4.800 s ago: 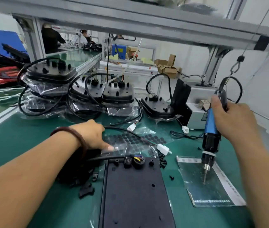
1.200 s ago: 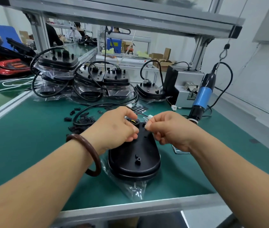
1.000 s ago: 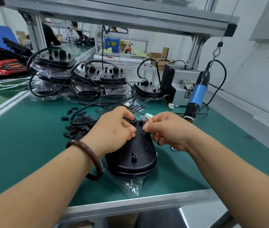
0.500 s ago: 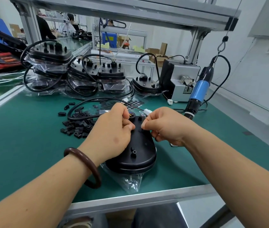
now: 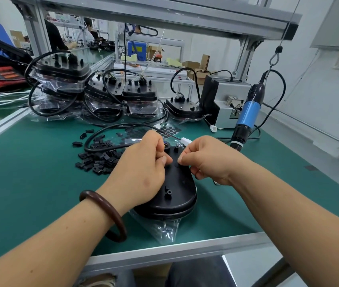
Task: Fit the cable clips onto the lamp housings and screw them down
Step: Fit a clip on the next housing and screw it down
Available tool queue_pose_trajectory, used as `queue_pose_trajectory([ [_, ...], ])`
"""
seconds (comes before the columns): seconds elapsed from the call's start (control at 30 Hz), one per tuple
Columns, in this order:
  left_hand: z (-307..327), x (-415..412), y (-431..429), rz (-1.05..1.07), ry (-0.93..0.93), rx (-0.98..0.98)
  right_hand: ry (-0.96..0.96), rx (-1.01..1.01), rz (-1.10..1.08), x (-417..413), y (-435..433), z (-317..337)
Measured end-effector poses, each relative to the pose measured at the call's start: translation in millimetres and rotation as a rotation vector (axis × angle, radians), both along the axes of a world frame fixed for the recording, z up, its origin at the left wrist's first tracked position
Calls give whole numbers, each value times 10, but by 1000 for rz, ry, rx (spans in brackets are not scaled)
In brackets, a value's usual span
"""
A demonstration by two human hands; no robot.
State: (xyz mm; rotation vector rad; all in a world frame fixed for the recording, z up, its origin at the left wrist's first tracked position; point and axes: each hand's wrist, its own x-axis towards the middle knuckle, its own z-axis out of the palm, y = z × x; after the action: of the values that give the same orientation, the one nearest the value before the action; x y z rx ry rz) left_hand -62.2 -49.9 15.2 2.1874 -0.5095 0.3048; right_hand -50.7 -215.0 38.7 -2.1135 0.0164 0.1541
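Lying centre frame on the green mat [image 5: 30,172], the black lamp housing [image 5: 177,195] has both hands at its far end. Left hand [image 5: 141,172] and right hand [image 5: 208,160]: fingers curled tight, thumbs pinched in, contents hidden. Cable clips [image 5: 98,160] heaped left of centre.

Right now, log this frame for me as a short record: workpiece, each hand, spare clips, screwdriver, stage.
workpiece: black lamp housing on the green mat
left hand: over the housing's far end, fingers curled; what they pinch is hidden
right hand: opposite it, likewise curled, contents hidden
cable clips: loose pile left of the housing
screwdriver: blue, hanging at right, unheld
stage: fitting by hand, not screwing
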Motion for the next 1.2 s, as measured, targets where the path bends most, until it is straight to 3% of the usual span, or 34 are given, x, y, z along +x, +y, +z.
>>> queue_pose_trajectory([
  [0.53,59,-20,4,-109,-110,241,33,-12,-51,-29,14,49],
  [0.9,58,37,49,-102,-64,132,70,108,-77,-60,-30,106],
  [1.03,76,25,32,-195,-53,280,80,138,-95,-49,-61,101],
  [1.2,157,11,-26,-199,-191,518,61,166,-145,97,-112,149],
])
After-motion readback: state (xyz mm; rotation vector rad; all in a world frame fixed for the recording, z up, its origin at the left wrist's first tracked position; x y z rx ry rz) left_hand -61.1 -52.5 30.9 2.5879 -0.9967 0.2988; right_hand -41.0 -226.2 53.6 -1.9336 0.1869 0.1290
